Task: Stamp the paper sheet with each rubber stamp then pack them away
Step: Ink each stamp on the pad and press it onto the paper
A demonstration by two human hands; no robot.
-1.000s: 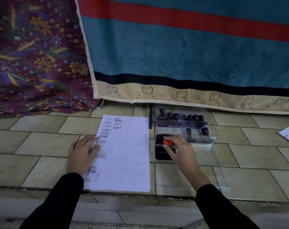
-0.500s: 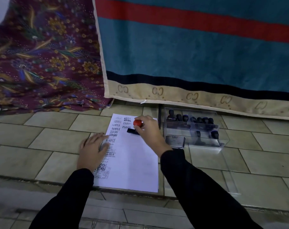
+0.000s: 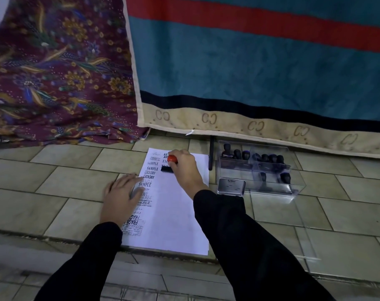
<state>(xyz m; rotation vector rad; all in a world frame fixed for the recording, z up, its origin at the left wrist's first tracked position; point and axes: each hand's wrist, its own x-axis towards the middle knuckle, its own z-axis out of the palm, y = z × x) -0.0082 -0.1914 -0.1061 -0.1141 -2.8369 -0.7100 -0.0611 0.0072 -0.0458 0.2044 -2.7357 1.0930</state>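
While the left hand (image 3: 121, 196) stays spread flat on the left edge of the paper sheet (image 3: 180, 213), pinning it to the tiled surface (image 3: 65, 177), the right hand (image 3: 184, 168) has carried the red-knobbed stamp (image 3: 172, 159) over from the ink pad, where it was dabbing a second ago. The right hand now curls its fingers round the knob and sets the dark base down on the upper part of the sheet, just beside the "AIR MAIL" marks. To my eye this is one more impression being made, so stamping continues and packing away has not begun. There is one sheet, which carries a column of printed marks down its left side. One stamp is in the hands. One metal ink pad tin (image 3: 231, 187) stands just right of the sheet, and I cannot tell whether it is open. Beside it sits one clear plastic case (image 3: 293, 187) holding about nine dark-handled stamps (image 3: 265, 157), seven along the back and two in front, though glare makes the count unsure. Two cloths hang behind, one teal blanket (image 3: 249, 72) and one floral cloth (image 3: 54, 72).
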